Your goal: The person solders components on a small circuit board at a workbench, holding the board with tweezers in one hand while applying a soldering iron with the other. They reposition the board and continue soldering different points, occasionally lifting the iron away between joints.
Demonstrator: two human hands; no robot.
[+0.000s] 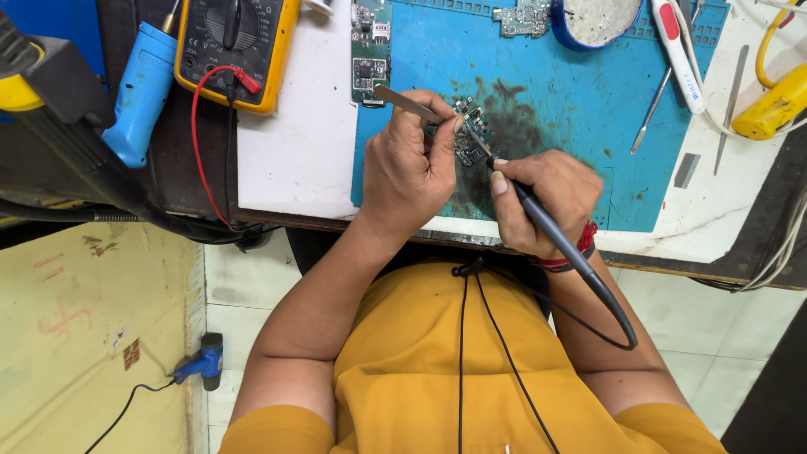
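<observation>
At centre frame on the blue mat (580,109), our left hand (408,164) pinches tweezers (405,102) over a small circuit board (469,134) while our right hand (542,197) grips the soldering iron (546,227), tip on it; soldering looks under way, unfinished.

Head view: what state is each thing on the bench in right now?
Left hand: closed on tweezers.
Tweezers: gripped, tips at the small circuit board.
Small circuit board: on the blue mat, being worked on.
Right hand: closed on soldering iron.
Soldering iron: held, tip on the board.
Blue mat: stained dark around the board.
Multimeter: red lead plugged in.
</observation>
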